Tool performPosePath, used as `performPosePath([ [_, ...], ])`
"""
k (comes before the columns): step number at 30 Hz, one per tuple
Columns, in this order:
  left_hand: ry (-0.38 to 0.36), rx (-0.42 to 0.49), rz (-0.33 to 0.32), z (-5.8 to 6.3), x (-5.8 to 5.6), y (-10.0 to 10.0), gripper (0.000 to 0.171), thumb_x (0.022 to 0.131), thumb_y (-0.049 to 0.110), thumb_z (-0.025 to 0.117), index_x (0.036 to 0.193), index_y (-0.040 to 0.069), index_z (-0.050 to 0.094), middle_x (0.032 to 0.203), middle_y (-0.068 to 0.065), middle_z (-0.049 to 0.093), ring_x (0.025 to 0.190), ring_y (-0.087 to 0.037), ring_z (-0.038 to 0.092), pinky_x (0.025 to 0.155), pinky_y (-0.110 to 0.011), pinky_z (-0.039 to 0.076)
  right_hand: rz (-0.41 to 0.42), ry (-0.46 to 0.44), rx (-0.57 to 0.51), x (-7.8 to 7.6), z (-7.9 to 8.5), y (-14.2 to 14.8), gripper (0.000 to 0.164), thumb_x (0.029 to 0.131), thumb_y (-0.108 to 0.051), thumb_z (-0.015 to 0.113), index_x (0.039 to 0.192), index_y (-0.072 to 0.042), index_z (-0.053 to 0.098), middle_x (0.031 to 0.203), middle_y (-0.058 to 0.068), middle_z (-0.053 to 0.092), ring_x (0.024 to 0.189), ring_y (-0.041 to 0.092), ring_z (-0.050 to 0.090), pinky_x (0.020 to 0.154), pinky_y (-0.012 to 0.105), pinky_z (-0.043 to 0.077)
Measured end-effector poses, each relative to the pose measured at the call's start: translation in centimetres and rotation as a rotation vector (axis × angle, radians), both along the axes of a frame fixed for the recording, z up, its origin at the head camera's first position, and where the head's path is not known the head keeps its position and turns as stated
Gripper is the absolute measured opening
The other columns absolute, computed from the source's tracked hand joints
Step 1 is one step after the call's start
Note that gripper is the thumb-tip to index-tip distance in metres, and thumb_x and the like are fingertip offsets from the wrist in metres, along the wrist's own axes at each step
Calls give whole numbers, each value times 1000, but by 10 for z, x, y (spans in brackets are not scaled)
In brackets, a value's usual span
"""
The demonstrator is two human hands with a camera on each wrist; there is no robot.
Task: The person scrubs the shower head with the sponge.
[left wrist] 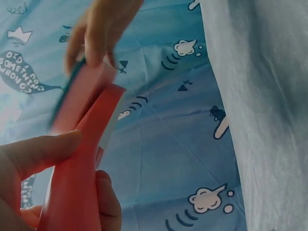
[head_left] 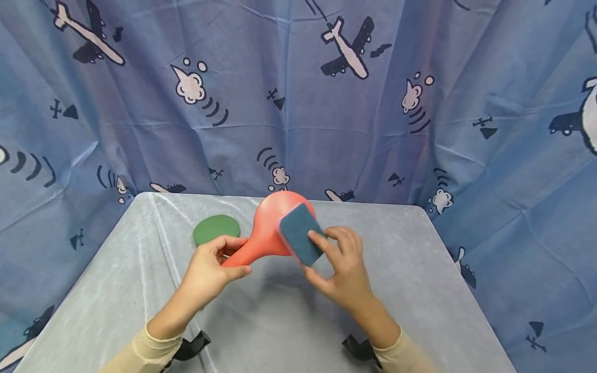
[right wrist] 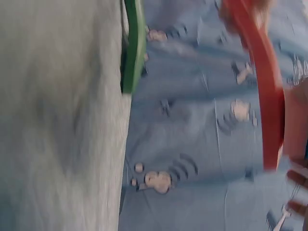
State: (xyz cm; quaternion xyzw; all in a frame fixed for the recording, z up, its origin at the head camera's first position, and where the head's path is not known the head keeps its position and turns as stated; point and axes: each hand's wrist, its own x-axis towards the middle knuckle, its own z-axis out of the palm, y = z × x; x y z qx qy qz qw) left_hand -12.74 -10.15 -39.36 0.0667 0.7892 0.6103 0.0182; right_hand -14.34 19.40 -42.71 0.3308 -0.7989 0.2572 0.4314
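Note:
My left hand (head_left: 212,269) grips the handle of a red hand mirror (head_left: 270,220), thumb on the near side in the left wrist view. Its round red back faces up toward me, held over the table, and a pale strip shows along its other side (left wrist: 109,126). My right hand (head_left: 342,267) pinches a scouring sponge (head_left: 302,234) by its edges. The sponge's teal scrub layer is outward, while its pink foam (left wrist: 89,94) lies against the mirror's red back. In the right wrist view the mirror (right wrist: 267,91) appears edge-on, and the sponge is partly cut off.
A green oval object (head_left: 216,229) is at the table's back left, behind my left hand. The table (head_left: 410,290) has a grey cloth cover with creases along its left side. A blue curtain (head_left: 298,103) printed with planes hangs behind and beside it.

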Motion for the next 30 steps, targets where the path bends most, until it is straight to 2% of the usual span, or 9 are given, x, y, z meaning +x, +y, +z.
performPosePath([
  [3, 15, -7, 7, 0, -1, 0, 54, 70, 2, 90, 121, 9, 72, 104, -12, 72, 78, -22, 68, 69, -27, 56, 76, 116, 144, 2, 2, -8, 50, 85, -36, 67, 131, -14, 69, 116, 17, 63, 109, 36, 58, 96, 61, 41],
  [5, 21, -8, 5, 1, -2, 0, 54, 71, 3, 90, 121, 9, 73, 104, -11, 72, 77, -22, 69, 69, -27, 56, 55, 120, 149, 1, 5, -6, 50, 86, -36, 66, 131, -15, 69, 115, 17, 63, 109, 36, 58, 98, 62, 40],
  [12, 23, -3, -27, 0, 0, 1, 53, 70, 4, 91, 120, 11, 74, 104, -11, 72, 75, -22, 68, 66, -28, 56, -160, -109, -138, -7, 7, 15, 55, 83, -38, 73, 132, -14, 69, 111, 17, 61, 105, 36, 54, 94, 55, 35],
  [14, 25, -9, -26, 0, 2, 1, 53, 70, 4, 91, 119, 12, 74, 104, -10, 72, 74, -22, 68, 66, -28, 56, -124, -102, -134, -4, 6, 13, 55, 82, -37, 74, 132, -13, 69, 111, 17, 61, 105, 36, 54, 93, 55, 36],
  [19, 52, -37, 0, 0, 2, 1, 53, 69, 4, 92, 118, 12, 75, 103, -10, 72, 74, -21, 67, 66, -27, 55, 56, 69, 48, 7, 10, -6, 48, 86, -37, 68, 127, -12, 71, 109, 17, 61, 104, 36, 56, 94, 60, 39],
  [21, 63, -49, 7, 1, 2, 1, 53, 69, 4, 92, 118, 13, 76, 103, -9, 72, 74, -21, 67, 67, -27, 54, 74, 112, 92, 10, 12, -10, 47, 86, -37, 67, 126, -13, 72, 108, 17, 62, 104, 36, 57, 95, 61, 39],
  [23, 74, -57, 10, 1, 3, 1, 52, 69, 4, 92, 118, 14, 76, 105, -8, 72, 75, -20, 66, 67, -27, 54, 36, 107, 81, 9, 13, -6, 48, 84, -37, 68, 125, -13, 72, 108, 17, 62, 103, 36, 57, 95, 61, 39],
  [28, 100, -78, 11, 1, 5, 2, 53, 69, 6, 93, 117, 17, 78, 111, -3, 71, 77, -20, 66, 66, -26, 55, -171, -38, -81, 1, 15, 15, 54, 81, -39, 72, 128, -13, 71, 106, 17, 61, 102, 38, 55, 92, 58, 37],
  [30, 108, -89, 14, 1, 6, 3, 53, 68, 5, 93, 117, 18, 78, 110, -2, 71, 78, -20, 66, 66, -26, 55, -197, -71, -126, 1, 15, 16, 54, 82, -40, 72, 129, -13, 71, 105, 17, 60, 102, 38, 54, 93, 58, 36],
])
